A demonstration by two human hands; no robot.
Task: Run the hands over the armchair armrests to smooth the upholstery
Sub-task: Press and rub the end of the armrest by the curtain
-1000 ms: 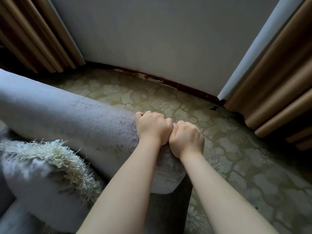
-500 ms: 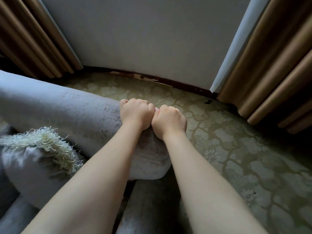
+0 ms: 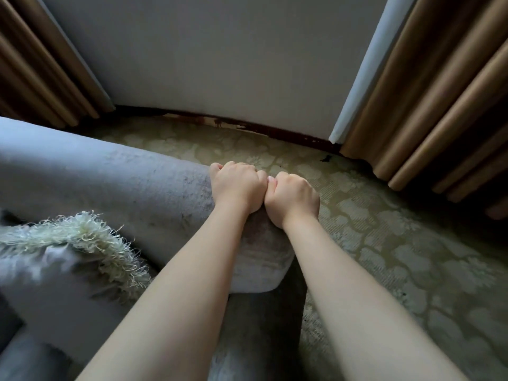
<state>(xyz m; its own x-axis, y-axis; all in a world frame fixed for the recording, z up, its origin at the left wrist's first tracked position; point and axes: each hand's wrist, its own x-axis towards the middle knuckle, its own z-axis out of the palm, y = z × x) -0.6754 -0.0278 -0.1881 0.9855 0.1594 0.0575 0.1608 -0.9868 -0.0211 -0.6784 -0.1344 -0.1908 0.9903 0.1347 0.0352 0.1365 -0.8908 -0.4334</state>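
My left hand (image 3: 237, 188), right hand (image 3: 292, 198) touching mid-frame, fingers curled over armrest (image 3: 110, 182). Likely smoothing step; next: flatten palms, stroke leftward.

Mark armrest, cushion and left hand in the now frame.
armrest (image 3: 110, 182): head view, bare grey top surface.
cushion (image 3: 55, 276): head view, grey face below the fringe.
left hand (image 3: 237, 188): head view, back of the hand.

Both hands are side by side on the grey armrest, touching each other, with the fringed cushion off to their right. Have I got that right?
Not quite. The head view shows the fringed cushion to the left of the hands, not the right. The rest holds: the left hand and right hand sit side by side on the grey armrest, touching each other.
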